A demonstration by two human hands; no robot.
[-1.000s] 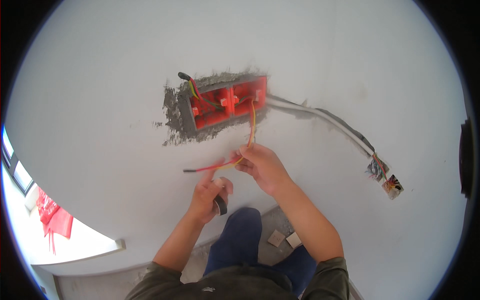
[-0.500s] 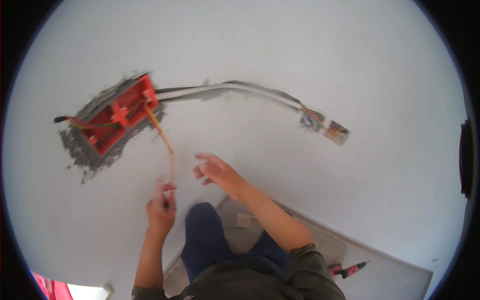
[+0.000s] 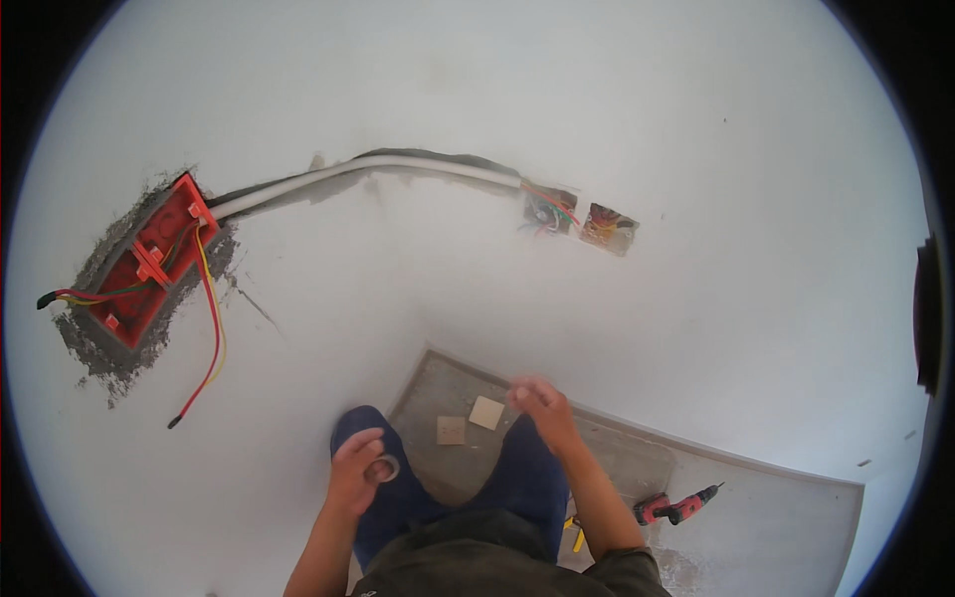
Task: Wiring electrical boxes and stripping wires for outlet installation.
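My left hand (image 3: 358, 463) holds a roll of tape (image 3: 385, 468) above my left thigh. To the right, my right hand (image 3: 542, 408) has loosely curled fingers; whatever they hold, if anything, is too small to make out. At the upper left, two red junction boxes (image 3: 164, 239) sit in rough grey mortar in the white wall. A red and yellow wire pair (image 3: 212, 333) dangles from the upper box with a dark tip. Another wire bundle (image 3: 80, 297) with a black end sticks out from the lower one.
White conduit (image 3: 418, 165) runs in a chased groove to two wall openings (image 3: 609, 229) with tangled wires. Below lie two square tiles (image 3: 486, 413), a red cordless drill (image 3: 686, 507) and yellow-handled tools (image 3: 577, 537). A wall corner is at the right (image 3: 863, 517).
My right hand let go of the red and yellow wires, which now hang free, and moved down and right. My left hand moved away from the wires with the tape. The view swung rightward.
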